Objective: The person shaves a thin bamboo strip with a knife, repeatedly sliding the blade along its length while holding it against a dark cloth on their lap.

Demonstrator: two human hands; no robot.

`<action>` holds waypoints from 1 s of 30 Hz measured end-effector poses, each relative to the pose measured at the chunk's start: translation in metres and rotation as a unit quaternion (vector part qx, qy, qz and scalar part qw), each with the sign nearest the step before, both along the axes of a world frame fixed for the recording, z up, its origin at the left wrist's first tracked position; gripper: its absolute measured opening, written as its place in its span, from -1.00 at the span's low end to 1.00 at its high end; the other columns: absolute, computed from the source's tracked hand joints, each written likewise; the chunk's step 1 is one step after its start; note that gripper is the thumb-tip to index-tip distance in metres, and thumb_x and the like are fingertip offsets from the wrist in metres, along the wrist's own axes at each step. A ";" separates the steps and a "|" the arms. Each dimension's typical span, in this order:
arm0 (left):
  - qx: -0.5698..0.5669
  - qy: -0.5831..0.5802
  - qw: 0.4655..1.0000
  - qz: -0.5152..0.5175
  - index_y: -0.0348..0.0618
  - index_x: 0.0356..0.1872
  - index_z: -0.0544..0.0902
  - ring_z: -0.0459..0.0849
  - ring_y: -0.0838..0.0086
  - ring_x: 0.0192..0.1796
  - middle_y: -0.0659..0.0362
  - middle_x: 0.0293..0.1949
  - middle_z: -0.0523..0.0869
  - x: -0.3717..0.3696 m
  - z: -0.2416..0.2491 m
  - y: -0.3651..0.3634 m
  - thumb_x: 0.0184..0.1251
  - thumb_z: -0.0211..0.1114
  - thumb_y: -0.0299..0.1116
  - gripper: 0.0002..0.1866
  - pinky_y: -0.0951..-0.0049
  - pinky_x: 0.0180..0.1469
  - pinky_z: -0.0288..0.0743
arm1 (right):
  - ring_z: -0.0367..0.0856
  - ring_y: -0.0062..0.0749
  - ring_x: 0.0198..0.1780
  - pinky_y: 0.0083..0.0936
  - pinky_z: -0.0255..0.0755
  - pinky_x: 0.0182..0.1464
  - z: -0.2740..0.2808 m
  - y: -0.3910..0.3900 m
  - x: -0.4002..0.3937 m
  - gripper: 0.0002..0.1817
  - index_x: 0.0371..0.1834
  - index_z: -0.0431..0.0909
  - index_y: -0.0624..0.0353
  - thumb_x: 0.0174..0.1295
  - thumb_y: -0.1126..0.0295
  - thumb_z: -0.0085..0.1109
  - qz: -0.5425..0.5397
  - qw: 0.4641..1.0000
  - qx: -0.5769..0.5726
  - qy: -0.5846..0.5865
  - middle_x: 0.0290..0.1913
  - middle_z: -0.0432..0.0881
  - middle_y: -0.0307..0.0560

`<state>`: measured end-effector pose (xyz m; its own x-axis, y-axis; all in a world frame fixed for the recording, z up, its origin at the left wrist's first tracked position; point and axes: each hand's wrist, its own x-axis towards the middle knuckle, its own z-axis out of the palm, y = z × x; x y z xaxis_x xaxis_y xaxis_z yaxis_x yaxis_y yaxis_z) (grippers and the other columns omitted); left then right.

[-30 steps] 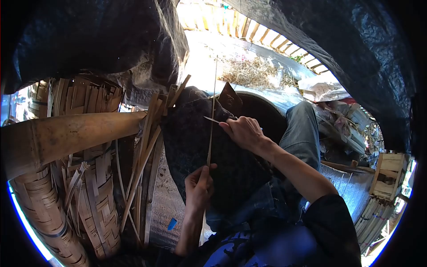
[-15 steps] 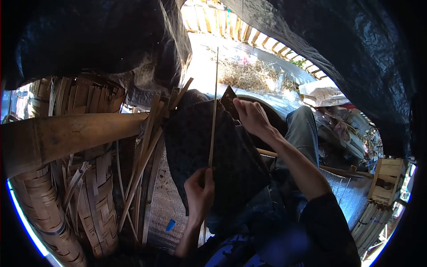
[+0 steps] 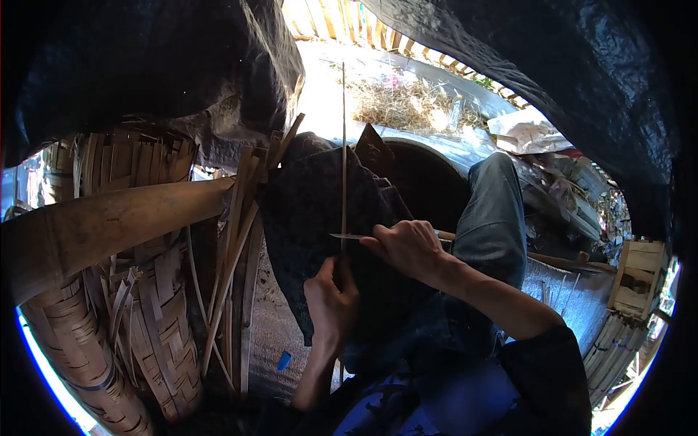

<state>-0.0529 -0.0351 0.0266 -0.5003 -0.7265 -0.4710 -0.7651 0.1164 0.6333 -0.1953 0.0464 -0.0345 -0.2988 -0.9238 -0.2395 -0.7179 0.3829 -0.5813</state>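
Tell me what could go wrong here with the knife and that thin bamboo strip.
1. The right hand holds a small metal knife blade across the thin pale bamboo strip, just above the left hand; a slip could cut the left thumb.
2. The strip is long and slender, gripped only near its lower end, so it may bend or split unevenly.
3. The work rests on the dark patterned cloth over the lap; the blade could slice through it.
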 end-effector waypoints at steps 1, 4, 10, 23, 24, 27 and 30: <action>-0.013 0.008 1.000 -0.001 -0.39 -0.22 0.66 0.65 0.40 -0.54 -0.04 -0.58 0.66 0.000 0.000 0.001 0.41 0.15 -0.40 -0.78 0.40 -0.51 0.38 | 0.67 -0.03 -0.55 -0.21 0.54 -0.51 0.000 0.000 0.001 -0.44 -0.57 0.51 0.15 0.42 -0.07 -0.11 0.002 1.000 0.008 0.019 -0.69 0.57 0.03; -0.039 0.048 0.998 -0.001 -0.37 -0.22 0.66 0.67 0.25 -0.60 -0.08 -0.62 0.63 0.005 -0.005 0.020 0.40 0.15 -0.41 -0.79 0.35 -0.55 0.38 | 0.62 0.06 -0.55 -0.13 0.50 -0.50 -0.015 -0.009 -0.010 -0.51 -0.53 0.48 0.16 0.41 -0.01 -0.04 -0.066 0.996 0.010 0.058 -0.69 0.53 0.07; 0.059 0.101 0.990 0.083 -0.40 -0.16 0.66 0.65 0.52 -0.47 -0.01 -0.52 0.69 0.009 -0.009 0.009 0.40 0.16 -0.38 -0.76 0.47 -0.41 0.41 | 0.59 0.07 -0.58 -0.09 0.43 -0.54 -0.009 -0.010 -0.018 -0.58 -0.52 0.47 0.15 0.42 0.09 -0.02 -0.095 0.991 -0.088 -0.028 -0.70 0.51 0.07; 0.108 0.055 0.990 0.072 -0.39 -0.16 0.67 0.43 0.69 -0.57 0.19 -0.61 0.60 0.016 0.012 0.017 0.42 0.14 -0.39 -0.76 0.58 -0.53 0.22 | 0.63 0.09 -0.46 -0.07 0.50 -0.42 -0.038 -0.026 -0.030 -0.51 -0.51 0.53 0.16 0.46 0.04 -0.12 -0.054 0.998 -0.010 0.015 -0.62 0.56 0.14; 0.132 0.048 0.987 0.079 -0.39 -0.15 0.67 0.40 0.72 -0.59 0.23 -0.62 0.57 0.019 0.013 0.016 0.42 0.14 -0.38 -0.75 0.58 -0.55 0.17 | 0.63 0.09 -0.46 -0.07 0.50 -0.42 -0.046 -0.029 -0.034 -0.51 -0.51 0.53 0.16 0.46 0.04 -0.12 -0.053 0.998 -0.011 0.016 -0.62 0.56 0.14; 0.193 0.085 0.970 0.124 -0.37 -0.15 0.67 0.33 0.76 -0.59 0.33 -0.64 0.51 0.028 0.011 0.017 0.44 0.13 -0.36 -0.74 0.60 -0.56 0.10 | 0.63 0.12 -0.44 -0.07 0.50 -0.39 -0.071 -0.042 -0.052 -0.48 -0.50 0.53 0.17 0.47 0.03 -0.17 -0.080 0.996 -0.040 0.008 -0.60 0.57 0.14; 0.176 0.098 0.971 0.128 -0.35 -0.14 0.66 0.31 0.79 -0.59 0.39 -0.63 0.47 0.026 0.006 0.013 0.46 0.11 -0.34 -0.74 0.62 -0.56 0.08 | 0.63 0.11 -0.47 -0.08 0.48 -0.39 -0.077 -0.055 -0.072 -0.40 -0.48 0.58 0.23 0.45 -0.08 -0.18 -0.226 0.972 -0.067 -0.003 -0.62 0.55 0.21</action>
<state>-0.0269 -0.0217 0.0321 -0.4303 -0.6500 -0.6263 -0.6010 -0.3114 0.7361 -0.2671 -0.0085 -0.1117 -0.6808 -0.7211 -0.1289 -0.4897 0.5789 -0.6520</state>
